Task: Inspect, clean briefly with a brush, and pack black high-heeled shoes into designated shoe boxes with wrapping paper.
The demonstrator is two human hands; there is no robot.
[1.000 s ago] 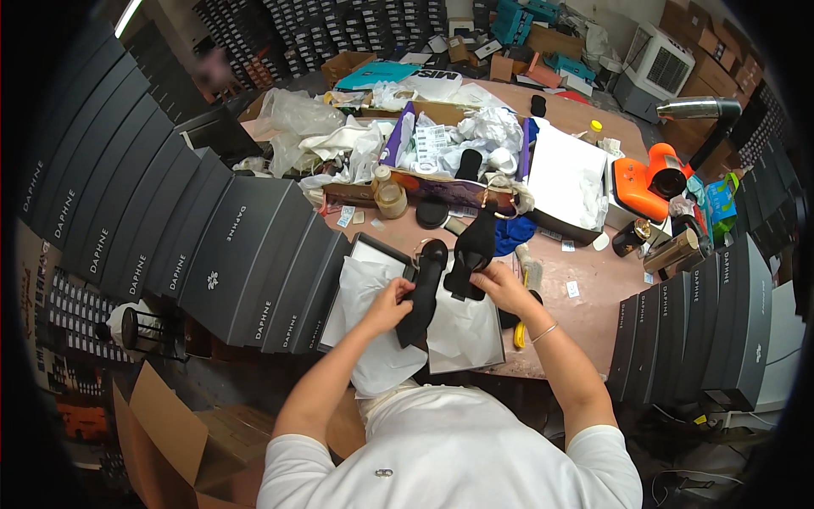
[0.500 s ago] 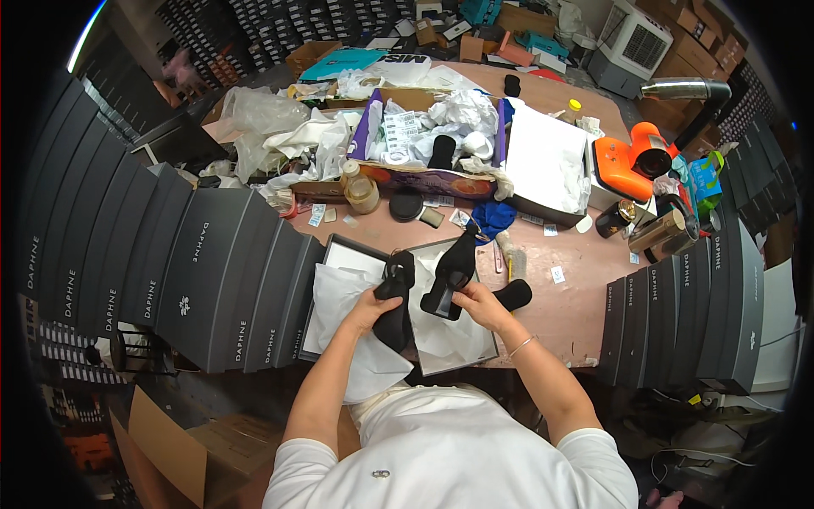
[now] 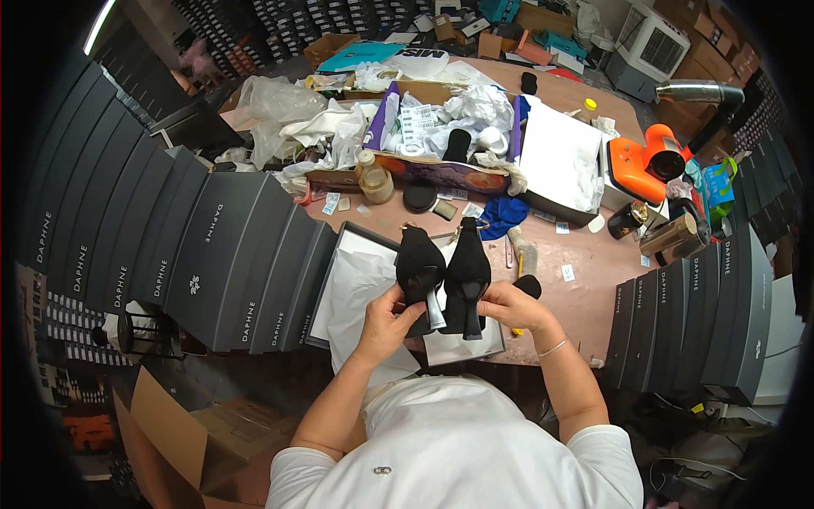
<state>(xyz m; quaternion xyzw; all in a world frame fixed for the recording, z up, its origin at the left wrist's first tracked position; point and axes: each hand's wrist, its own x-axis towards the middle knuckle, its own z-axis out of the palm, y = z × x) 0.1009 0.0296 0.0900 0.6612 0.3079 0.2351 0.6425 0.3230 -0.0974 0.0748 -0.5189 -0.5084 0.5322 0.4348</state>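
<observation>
My left hand (image 3: 388, 324) is closed on a black high-heeled shoe (image 3: 419, 261), gripping it near the heel. A matching black shoe (image 3: 467, 265) is in my right hand (image 3: 513, 305), whose fingers wrap its side. The pair is side by side, heels toward me, raised above an open grey shoebox (image 3: 326, 293). White tissue paper (image 3: 360, 280) lines the box and hangs over its near edge. Parts of the box and its lid lie hidden behind the shoes. Just right of my right hand lies a rounded black piece (image 3: 529, 287).
Stacks of grey shoeboxes flank me at left (image 3: 225, 263) and right (image 3: 691, 314). Behind the shoes stand a purple carton (image 3: 458, 172) of crumpled paper and a glass jar (image 3: 375, 180). A white box (image 3: 560, 157), an orange machine (image 3: 638, 170) and a blue cloth (image 3: 504, 216) are farther right.
Both shoes have come together side by side and turned so their heels point toward me. My hands moved closer together, and the view shifted slightly.
</observation>
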